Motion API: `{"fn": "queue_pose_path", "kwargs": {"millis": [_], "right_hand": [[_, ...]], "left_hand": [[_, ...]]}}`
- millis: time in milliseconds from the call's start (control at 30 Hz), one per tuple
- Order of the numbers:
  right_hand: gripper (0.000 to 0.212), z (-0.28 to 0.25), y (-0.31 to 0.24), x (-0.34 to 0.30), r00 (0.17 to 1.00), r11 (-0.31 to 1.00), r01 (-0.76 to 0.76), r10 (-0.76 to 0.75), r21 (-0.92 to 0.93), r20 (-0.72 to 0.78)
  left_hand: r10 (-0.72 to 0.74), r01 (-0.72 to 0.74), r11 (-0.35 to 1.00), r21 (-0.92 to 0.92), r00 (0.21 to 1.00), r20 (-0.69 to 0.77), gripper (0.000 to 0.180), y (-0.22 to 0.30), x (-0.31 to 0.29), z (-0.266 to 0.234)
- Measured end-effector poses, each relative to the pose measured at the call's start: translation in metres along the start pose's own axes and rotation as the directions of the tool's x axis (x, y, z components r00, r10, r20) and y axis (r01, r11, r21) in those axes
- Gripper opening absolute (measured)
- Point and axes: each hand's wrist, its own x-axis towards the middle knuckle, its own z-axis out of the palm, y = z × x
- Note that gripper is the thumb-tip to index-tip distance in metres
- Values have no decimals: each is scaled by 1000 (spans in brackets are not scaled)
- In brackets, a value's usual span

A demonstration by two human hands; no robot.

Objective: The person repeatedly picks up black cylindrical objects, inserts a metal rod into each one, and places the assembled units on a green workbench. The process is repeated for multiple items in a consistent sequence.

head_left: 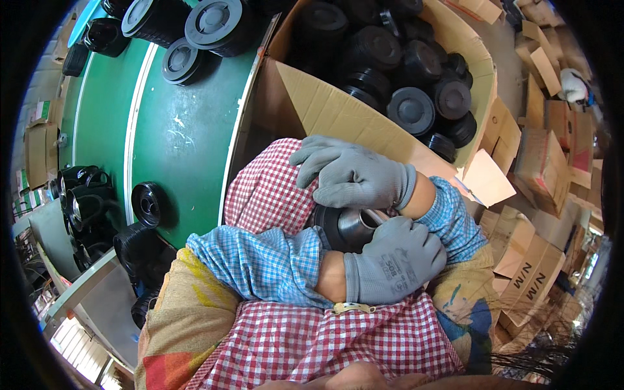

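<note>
A shiny steel vessel with a black round base (348, 227), seen only in part, lies in my lap against a red-and-white checked cloth (270, 188). My forearms cross over it. My left hand (398, 261), in a grey glove, comes from the left and is closed at the vessel's right side; its fingertips are hidden. Above it, my right hand (357, 174), gloved in the same grey, reaches in from the right. Its fingers are bent a little and apart, over the far side of the vessel and the checked cloth, with nothing visible in them.
A big open cardboard box (364, 117) full of black round parts (411, 110) stands ahead. Left of it, a green table (182, 136) carries stacked black discs (214, 23) and one black ring-shaped part (149, 203). Black jugs (84, 201) stand at far left, cartons (530, 266) at right.
</note>
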Motion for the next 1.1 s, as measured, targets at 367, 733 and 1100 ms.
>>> {"fn": "queue_pose_path", "kwargs": {"millis": [367,733,1100], "right_hand": [[26,7,-1,-22,989,978,-29,58,208,-133],[17,-2,-19,-47,897,978,-202,163,-53,-412],[67,11,-71,-125,841,689,-508,267,-516,-471]], "left_hand": [[103,-96,983,-157,994,34,16,-6,-5,4],[312,-291,856,-428,950,-22,17,-35,-1,-20],[328,-286,398,-872,932,-156,20,-61,-27,-47]]}}
